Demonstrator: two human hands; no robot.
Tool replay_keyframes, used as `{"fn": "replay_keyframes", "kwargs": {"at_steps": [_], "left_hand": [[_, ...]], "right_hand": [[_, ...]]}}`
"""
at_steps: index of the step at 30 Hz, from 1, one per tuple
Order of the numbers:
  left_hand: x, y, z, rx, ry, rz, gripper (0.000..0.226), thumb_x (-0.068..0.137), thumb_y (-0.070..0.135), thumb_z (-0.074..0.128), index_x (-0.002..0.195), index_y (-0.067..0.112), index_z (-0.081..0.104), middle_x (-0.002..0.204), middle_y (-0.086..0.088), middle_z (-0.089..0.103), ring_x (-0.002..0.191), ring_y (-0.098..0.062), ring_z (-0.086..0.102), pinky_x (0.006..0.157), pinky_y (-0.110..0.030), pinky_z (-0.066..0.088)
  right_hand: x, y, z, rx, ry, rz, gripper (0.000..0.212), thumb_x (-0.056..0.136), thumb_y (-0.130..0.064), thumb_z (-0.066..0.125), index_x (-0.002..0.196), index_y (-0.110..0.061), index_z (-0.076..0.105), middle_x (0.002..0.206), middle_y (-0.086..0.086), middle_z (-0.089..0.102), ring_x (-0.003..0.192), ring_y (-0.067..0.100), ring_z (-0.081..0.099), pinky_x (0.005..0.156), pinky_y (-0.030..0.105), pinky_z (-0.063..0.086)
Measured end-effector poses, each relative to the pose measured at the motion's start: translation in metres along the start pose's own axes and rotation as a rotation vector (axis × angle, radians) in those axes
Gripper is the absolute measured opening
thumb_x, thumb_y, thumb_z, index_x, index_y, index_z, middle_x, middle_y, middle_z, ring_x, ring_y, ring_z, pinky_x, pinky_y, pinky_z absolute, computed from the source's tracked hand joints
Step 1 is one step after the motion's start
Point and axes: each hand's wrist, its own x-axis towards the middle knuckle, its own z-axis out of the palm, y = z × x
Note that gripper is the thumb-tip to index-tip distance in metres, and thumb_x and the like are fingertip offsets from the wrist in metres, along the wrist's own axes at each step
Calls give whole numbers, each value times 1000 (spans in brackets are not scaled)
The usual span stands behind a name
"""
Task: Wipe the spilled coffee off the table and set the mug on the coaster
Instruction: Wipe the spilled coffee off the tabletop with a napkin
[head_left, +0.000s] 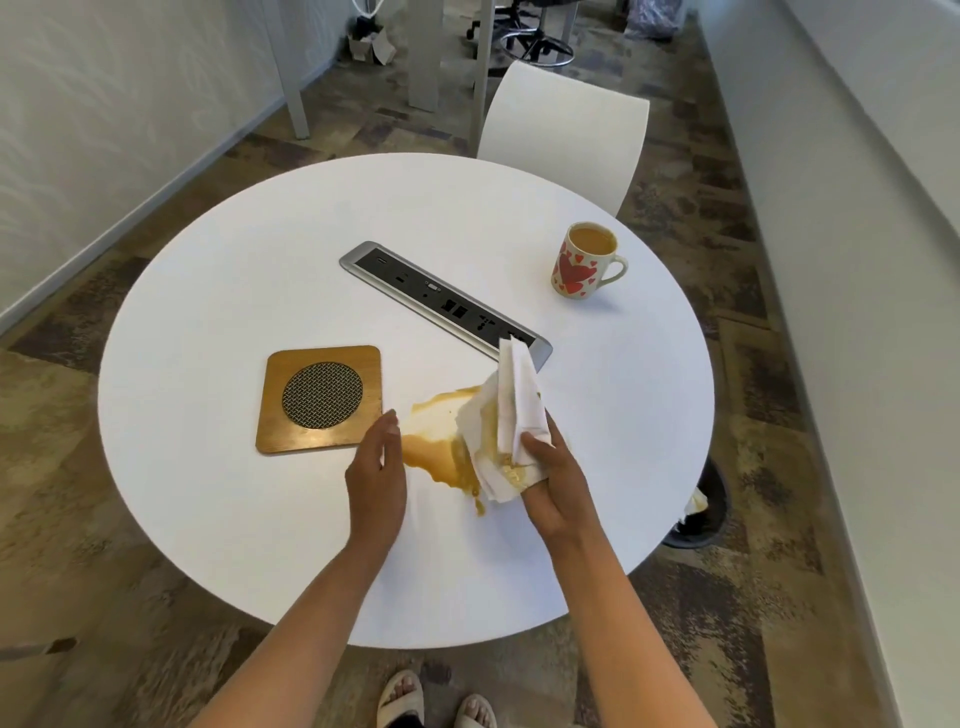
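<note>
- Counter (260, 519): round, white top; carries every item below except the chair, the bin and the floor.
- Spilled coffee (431, 457): light-brown puddle on the near centre of the counter, just right of the coaster; a thin run trails from it toward the near edge; unwiped for the most part.
- Wad of paper tissue (511, 415): white, crumpled, several sheets; lower part stained brown and lying on the right edge of the puddle; upper part stands up, dry.
- Right hand (553, 488): grips the wad from the right; fingers and thumb (535, 441) clamped round the paper.
- Left hand (376, 478): holds nothing; fingers (387, 431) straight and close together, set at the left rim of the puddle, beside the near right corner of the coaster; whether they touch the counter, cannot tell.
- Coaster (319, 399): square, wooden, rounded corners, round metal mesh in the middle; flat on the counter, left of the spill; nothing on it.
- Mug (584, 262): cream with red hearts, upright, handle to the right, filled with milky coffee; far right of the counter, well apart from the coaster.
- Socket strip (441, 301): silver frame, black panel; recessed in the counter's centre, lying diagonally.
- Chair (561, 130): white, at the far side.
- Bin (706, 514): dark, on the floor to the right, partly hidden by the counter.
- Floor (727, 623): patterned brown-grey carpet.
</note>
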Motion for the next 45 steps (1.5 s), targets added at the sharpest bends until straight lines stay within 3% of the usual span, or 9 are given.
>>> {"fn": "replay_keyframes", "kwargs": {"at_steps": [5,7,10,17,23,29,35,41,45], "left_hand": [[-7,29,17,-580,-376,-620,33,92,34,50,107,6,59,96,-10,65,85,-18,63,77,-31,52],[-6,34,20,-665,-415,-601,30,91,29,54,109,7,60,92,-8,69,80,-17,66,71,-31,56],[-4,38,21,-545,-330,-477,19,89,14,56,107,9,63,86,-4,70,72,-14,65,62,-28,53],[-2,41,15,-284,-331,-302,20,87,7,56,104,9,65,91,-8,68,77,-20,63,63,-30,53],[-5,43,22,-348,-277,-312,17,88,4,53,90,13,67,84,-9,70,73,-23,65,58,-30,55],[-7,50,28,-425,-258,-359,22,92,17,46,83,13,65,77,-8,68,67,-19,66,53,-27,51],[1,48,23,-585,-411,-461,61,95,53,20,109,13,63,93,-4,71,57,-11,58,58,-26,50],[12,34,14,-558,-569,-460,78,88,67,9,116,13,58,110,-10,67,94,-20,67,78,-34,52],[16,32,16,-363,-494,-332,67,91,63,13,106,23,64,103,1,70,105,-15,63,93,-32,45]], "right_hand": [[-4,8,6,94,-80,26,33,86,-5,45,99,-16,73,93,8,73,78,22,71,58,38,57],[-4,11,6,-7,-59,42,34,87,-5,44,105,-18,71,95,8,72,78,23,69,53,36,53],[-1,12,2,-183,1,81,40,89,-1,41,126,-8,55,109,14,65,94,26,65,68,33,56],[5,0,-1,-320,4,120,21,91,-15,56,110,-14,66,99,2,73,89,18,69,69,29,57],[7,10,4,-885,303,-244,32,81,-13,67,110,-24,61,96,-7,67,84,8,62,66,9,48],[1,34,13,-1379,97,-605,48,88,-3,49,130,-24,53,125,-1,53,100,9,42,84,12,31],[5,48,6,-1471,-102,-554,50,93,-51,30,142,-38,31,152,-6,24,128,11,19,106,28,25],[21,47,1,-1334,-93,-509,42,96,-18,43,137,-24,44,127,-4,53,114,6,34,99,18,33],[34,39,-2,-1224,89,-457,35,98,-10,40,130,-17,53,110,4,64,105,23,58,82,17,38]]}}
